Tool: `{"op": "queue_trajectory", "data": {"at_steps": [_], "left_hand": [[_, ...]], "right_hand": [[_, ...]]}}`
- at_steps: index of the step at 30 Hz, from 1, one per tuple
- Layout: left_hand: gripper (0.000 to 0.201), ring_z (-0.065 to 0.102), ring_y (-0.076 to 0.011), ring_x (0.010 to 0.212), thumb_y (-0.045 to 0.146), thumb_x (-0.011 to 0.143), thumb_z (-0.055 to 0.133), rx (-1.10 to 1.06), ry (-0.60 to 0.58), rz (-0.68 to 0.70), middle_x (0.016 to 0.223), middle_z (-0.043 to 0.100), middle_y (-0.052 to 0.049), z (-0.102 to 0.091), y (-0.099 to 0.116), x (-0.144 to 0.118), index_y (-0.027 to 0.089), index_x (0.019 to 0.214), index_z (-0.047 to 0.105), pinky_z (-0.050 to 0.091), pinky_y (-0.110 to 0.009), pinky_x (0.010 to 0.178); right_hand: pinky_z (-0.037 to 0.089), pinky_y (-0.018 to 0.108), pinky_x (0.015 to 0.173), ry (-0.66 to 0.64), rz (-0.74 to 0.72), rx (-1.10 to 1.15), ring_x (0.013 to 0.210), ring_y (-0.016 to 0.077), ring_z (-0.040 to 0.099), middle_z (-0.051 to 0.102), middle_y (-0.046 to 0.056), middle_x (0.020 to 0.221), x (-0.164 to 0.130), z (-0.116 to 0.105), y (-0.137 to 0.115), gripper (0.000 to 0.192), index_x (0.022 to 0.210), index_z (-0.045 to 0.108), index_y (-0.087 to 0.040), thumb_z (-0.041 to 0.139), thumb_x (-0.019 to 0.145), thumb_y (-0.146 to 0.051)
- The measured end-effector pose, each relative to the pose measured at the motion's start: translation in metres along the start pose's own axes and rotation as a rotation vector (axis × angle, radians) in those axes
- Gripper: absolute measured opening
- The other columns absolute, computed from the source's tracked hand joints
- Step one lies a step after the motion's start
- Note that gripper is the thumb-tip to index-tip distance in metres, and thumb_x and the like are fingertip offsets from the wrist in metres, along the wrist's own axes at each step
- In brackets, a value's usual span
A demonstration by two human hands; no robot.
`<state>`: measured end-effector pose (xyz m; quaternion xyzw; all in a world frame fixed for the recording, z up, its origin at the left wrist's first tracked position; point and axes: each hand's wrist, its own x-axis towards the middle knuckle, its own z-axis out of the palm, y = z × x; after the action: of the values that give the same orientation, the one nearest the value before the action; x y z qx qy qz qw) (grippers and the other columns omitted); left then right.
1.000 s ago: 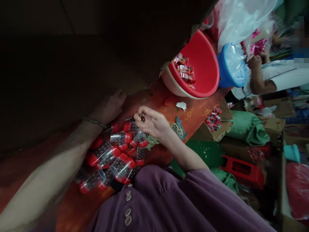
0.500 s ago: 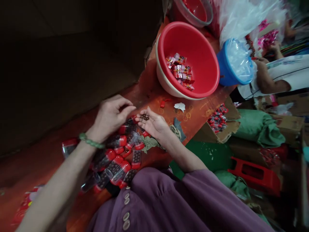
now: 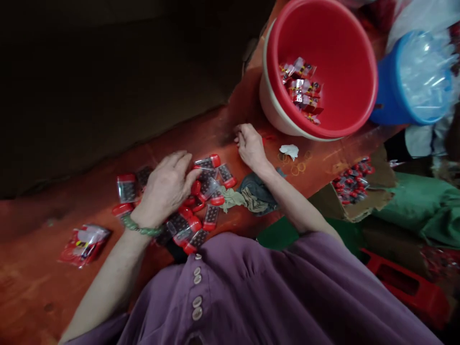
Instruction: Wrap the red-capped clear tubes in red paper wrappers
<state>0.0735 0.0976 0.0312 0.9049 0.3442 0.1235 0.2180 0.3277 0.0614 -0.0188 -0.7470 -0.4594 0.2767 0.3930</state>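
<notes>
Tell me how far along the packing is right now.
Done: a handful of banded packets lie in the red basin, one more on the table's left. In hand: left hand rests on the loose red-capped tubes; right hand reaches toward the rubber bands. Left: most of that pile.

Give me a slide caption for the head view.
Left hand rests on red-capped clear containers; right hand lies beside the red basin.
</notes>
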Motion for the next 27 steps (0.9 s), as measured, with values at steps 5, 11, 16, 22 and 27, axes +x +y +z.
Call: {"op": "queue_trajectory", "data": {"at_steps": [5,11,16,22,27], "left_hand": [[0.061,0.037,-0.0404,0.146,0.038,0.099,0.048,0.136,-0.156,0.017,0.154,0.040,-0.029,0.022,0.019,-0.026,-0.001,0.146,0.042,0.032,-0.058,0.119],[0.063,0.030,-0.0375,0.150,0.033,0.100,0.046,0.069,-0.126,-0.002,0.157,0.034,-0.028,0.026,0.026,-0.046,-0.002,0.151,0.033,0.028,-0.055,0.122],[0.061,0.036,-0.0350,0.147,0.030,0.098,0.052,0.041,0.099,-0.039,0.153,0.044,-0.025,0.009,0.011,-0.080,0.008,0.152,0.033,0.035,-0.054,0.120],[0.063,0.050,-0.0321,0.138,0.026,0.093,0.062,0.060,0.358,-0.166,0.146,0.054,-0.017,-0.005,0.000,-0.145,0.022,0.152,0.039,0.046,-0.052,0.114],[0.060,0.056,-0.0307,0.132,0.020,0.091,0.065,0.075,0.462,-0.246,0.141,0.059,-0.010,-0.001,0.004,-0.185,0.029,0.148,0.046,0.050,-0.052,0.111]], "right_hand": [[0.042,0.043,0.114,-0.126,-0.348,-0.378,0.132,0.0216,0.051,0.060,0.013,0.135,0.012,0.009,0.034,0.040,0.119,0.061,-0.019,0.032,0.093,-0.009],[0.031,0.048,0.122,-0.217,-0.479,-0.537,0.146,0.0252,0.040,0.049,0.015,0.151,0.013,0.009,0.047,0.047,0.141,0.050,-0.013,0.030,0.102,-0.031],[0.029,0.054,0.123,-0.248,-0.506,-0.626,0.149,0.0280,0.034,0.043,0.015,0.156,0.012,0.007,0.046,0.054,0.149,0.041,-0.016,0.025,0.104,-0.043],[0.030,0.057,0.121,-0.259,-0.536,-0.640,0.149,0.0283,0.034,0.043,0.014,0.156,0.011,0.003,0.045,0.054,0.149,0.041,-0.019,0.024,0.105,-0.046],[0.031,0.058,0.120,-0.242,-0.561,-0.617,0.147,0.0285,0.036,0.047,0.015,0.153,0.013,0.003,0.043,0.051,0.144,0.047,-0.018,0.026,0.105,-0.042]]}}
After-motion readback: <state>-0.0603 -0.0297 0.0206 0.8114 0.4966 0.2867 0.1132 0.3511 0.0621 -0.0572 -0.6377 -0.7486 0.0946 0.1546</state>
